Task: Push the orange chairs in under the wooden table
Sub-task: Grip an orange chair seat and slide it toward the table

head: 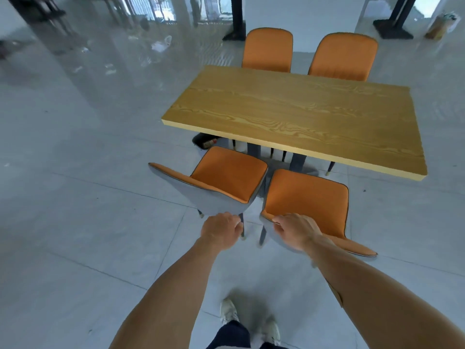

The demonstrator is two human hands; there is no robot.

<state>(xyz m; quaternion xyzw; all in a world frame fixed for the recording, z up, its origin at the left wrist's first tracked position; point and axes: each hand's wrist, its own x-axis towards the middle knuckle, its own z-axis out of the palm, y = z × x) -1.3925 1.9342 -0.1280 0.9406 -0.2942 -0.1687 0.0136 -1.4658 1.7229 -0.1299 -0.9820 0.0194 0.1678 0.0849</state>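
Gripping 2 near orange chairs by backrests, left hand and right hand closed; angled at 11 and 1, risking collision beneath wooden table

Glossy grey tiled floor — dark bin, black post bases behind.

We see matt orange upholstery on chair seats, grey cloth-like backs just by our hands; table top wood-grain, smooth; floor glossy tile.
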